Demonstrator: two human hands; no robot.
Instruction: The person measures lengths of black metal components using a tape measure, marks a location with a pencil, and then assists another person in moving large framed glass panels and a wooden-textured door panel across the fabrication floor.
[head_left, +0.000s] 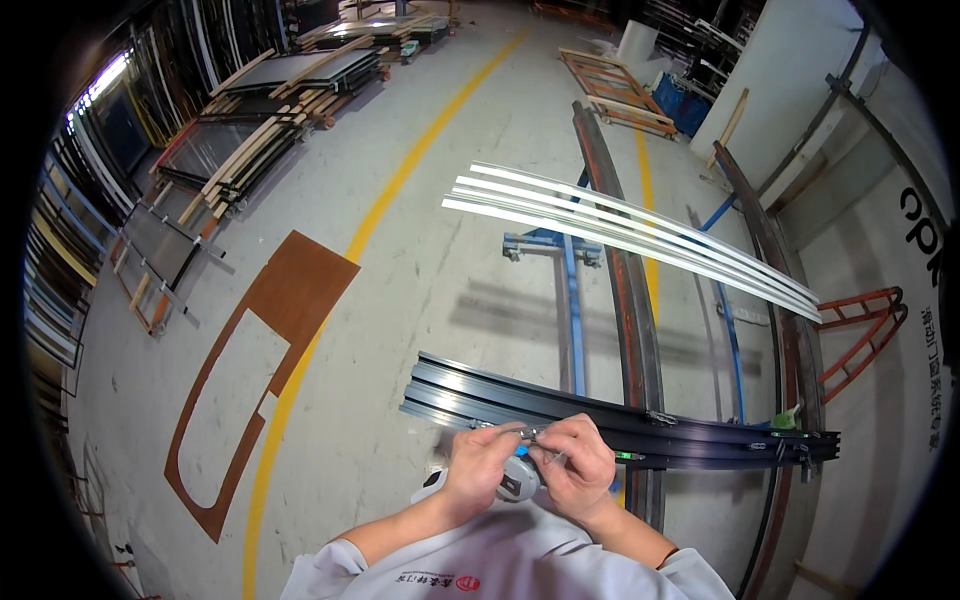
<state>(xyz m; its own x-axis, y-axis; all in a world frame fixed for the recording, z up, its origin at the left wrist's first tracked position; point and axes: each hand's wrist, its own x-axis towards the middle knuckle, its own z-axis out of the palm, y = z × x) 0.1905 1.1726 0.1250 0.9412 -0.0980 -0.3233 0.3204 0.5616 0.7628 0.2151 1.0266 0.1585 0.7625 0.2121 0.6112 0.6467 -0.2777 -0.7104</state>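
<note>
Close to my body, my left hand [478,466] and my right hand [577,464] come together, fingers pinched on a small shiny metal fitting [528,434]. Its exact kind is too small to make out. A bit of blue shows just below it, between the hands. Under my fingers sits a rounded grey thing [517,480] with a dark patch, perhaps a tape measure; my hands partly cover it. Just beyond my hands lie long dark grooved metal profiles [500,392], running left to right. Several small fittings [790,434] with green parts rest on their right end.
Dark padded rails [640,350] on blue stands [572,300] carry the profiles. Farther off, several white strips [620,225] lie across them. A brown cut-out sheet [310,275] is on the floor at left, by a yellow line [400,170]. Stacked framed panels [300,70] stand far left.
</note>
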